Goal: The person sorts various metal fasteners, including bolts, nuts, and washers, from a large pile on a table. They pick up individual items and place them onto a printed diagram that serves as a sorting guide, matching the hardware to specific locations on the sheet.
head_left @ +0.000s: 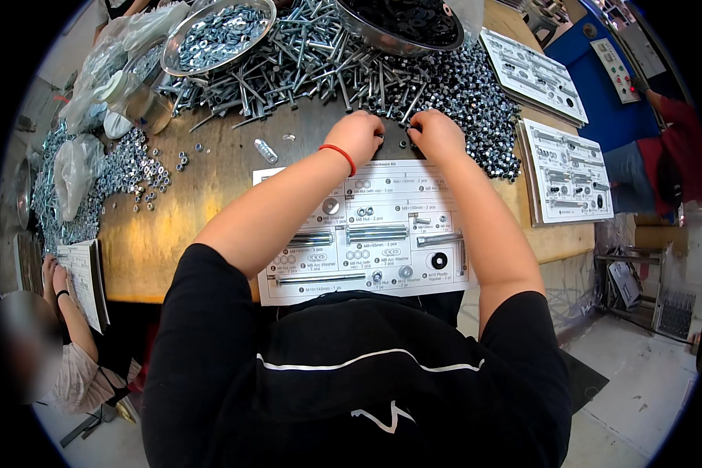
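My left hand (356, 140), with a red band on its wrist, is curled at the far edge of a printed hardware sheet (271, 269). A small dark thing shows at its fingertips, too small to name. My right hand (439, 136) reaches to the near edge of a heap of small dark nuts (483, 109), its fingers bent together; what they hold is hidden. One dark nut (402, 144) lies on the table between the hands. Bolts, nuts and washers are fixed or pictured on the sheet, which my forearms partly cover.
Loose long bolts (288, 66) pile up beyond my hands. Behind them stand a bowl of silver washers (168, 62) and a bowl of black washers (413, 48). Silver nuts (136, 164) spread leftward. Stacked sheets (565, 168) lie right. Another person's hands (53, 277) are at the left edge.
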`<state>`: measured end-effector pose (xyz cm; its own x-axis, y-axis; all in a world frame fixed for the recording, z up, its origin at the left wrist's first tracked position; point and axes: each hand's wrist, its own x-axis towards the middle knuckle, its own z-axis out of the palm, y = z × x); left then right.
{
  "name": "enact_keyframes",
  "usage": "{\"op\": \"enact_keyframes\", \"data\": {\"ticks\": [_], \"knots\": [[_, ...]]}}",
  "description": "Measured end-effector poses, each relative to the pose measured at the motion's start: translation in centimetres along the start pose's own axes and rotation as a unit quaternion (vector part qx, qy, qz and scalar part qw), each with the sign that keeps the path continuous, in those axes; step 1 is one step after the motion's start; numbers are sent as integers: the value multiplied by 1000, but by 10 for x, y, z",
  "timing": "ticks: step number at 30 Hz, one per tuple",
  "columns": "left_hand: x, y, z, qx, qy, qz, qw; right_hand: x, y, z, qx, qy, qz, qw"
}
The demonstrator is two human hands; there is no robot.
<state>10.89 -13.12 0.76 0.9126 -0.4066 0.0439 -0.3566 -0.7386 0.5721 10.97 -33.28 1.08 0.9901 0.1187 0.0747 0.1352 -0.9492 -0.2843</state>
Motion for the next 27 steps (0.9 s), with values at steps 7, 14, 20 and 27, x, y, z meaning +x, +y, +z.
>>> {"op": "enact_keyframes", "data": {"ticks": [7, 14, 20, 27], "knots": [[-57, -18, -56, -65, 66, -20, 996, -10, 5, -26, -47, -40, -40, 997], [-127, -46, -87, -104, 134, -99, 980, -23, -6, -30, 33, -94, 11, 995], [-168, -54, -99, -140, 167, -151, 964, -24, -12, -18, -44, -52, -18, 998], [-194, -60, -104, -135, 202, -161, 956, -18, -7, -7, 0, -33, -45, 998]]}}
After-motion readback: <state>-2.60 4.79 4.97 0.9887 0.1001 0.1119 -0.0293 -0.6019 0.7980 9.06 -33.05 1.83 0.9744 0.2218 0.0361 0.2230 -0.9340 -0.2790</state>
